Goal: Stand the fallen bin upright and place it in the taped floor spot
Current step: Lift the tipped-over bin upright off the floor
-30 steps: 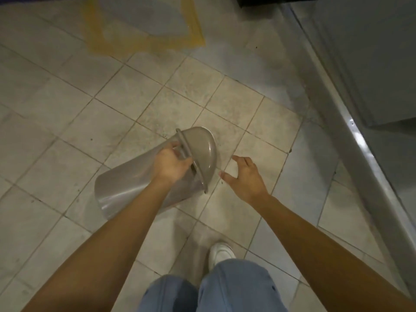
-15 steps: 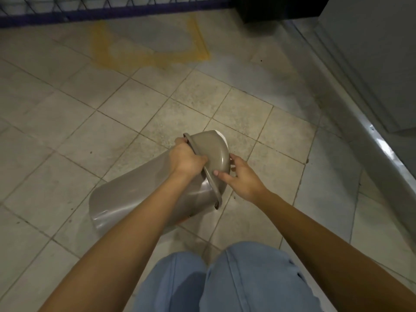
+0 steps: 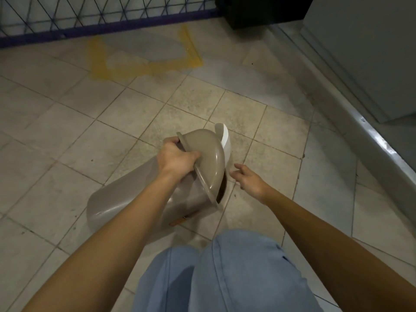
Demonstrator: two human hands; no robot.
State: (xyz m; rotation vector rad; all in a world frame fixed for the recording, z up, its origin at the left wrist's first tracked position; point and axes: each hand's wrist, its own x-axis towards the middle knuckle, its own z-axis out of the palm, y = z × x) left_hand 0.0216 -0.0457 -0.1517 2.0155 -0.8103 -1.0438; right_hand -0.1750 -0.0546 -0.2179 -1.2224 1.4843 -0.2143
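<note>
A grey-brown plastic bin [image 3: 126, 203] with a domed swing lid [image 3: 207, 154] is tilted on the tiled floor, its top end raised and its base low at the left. My left hand [image 3: 176, 159] is shut on the lid's rim at the top. A white flap [image 3: 225, 137] sticks out beyond the lid. My right hand [image 3: 249, 180] hovers just right of the lid, fingers apart, not touching it. The yellow taped square [image 3: 144, 52] lies on the floor farther ahead, near the fence.
A wire fence with a purple base rail [image 3: 108, 28] runs along the far edge. A dark box [image 3: 261, 12] stands at the back right. A raised metal sill [image 3: 371, 140] and a grey wall border the right side. My jeans-clad legs [image 3: 225, 273] are below.
My left hand has lifted the bin's top end higher and its white flap now shows. My right hand has come off the lid and moved a little right.
</note>
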